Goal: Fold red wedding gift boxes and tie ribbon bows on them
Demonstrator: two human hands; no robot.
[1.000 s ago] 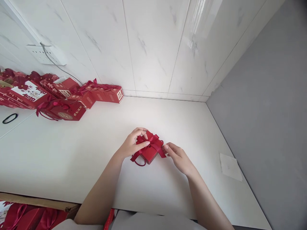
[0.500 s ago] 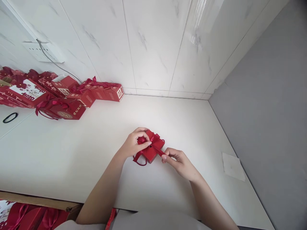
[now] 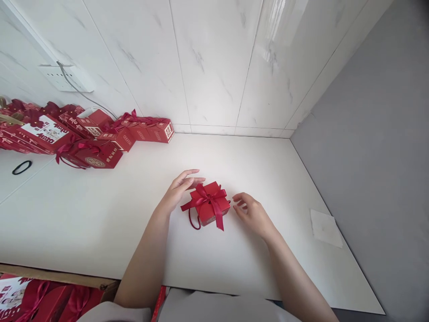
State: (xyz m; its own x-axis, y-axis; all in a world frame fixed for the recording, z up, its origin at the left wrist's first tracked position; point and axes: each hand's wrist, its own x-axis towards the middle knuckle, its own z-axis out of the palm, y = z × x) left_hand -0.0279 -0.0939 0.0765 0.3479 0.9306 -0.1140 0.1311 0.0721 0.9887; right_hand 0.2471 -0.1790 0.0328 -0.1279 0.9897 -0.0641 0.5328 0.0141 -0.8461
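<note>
A small red gift box sits on the white counter in front of me. Across its top lies a red satin ribbon tied in a bow, one tail hanging over the front and the other out to the left. A dark red cord handle loops out at the box's lower left. Close by the box's upper left side is my left hand, fingers stretched out and holding nothing. My right hand hovers just right of the box, fingers loosely curled and apart, with nothing in them.
Several red gift boxes with ribbons crowd the back left by the tiled wall. A black hair tie lies at far left, a white tissue at right. A cardboard carton of red boxes stands at lower left. A grey wall borders the right.
Both hands have let go of the ribbon and drawn apart to either side of the box. The box has turned slightly, and its bow now lies uncovered.
</note>
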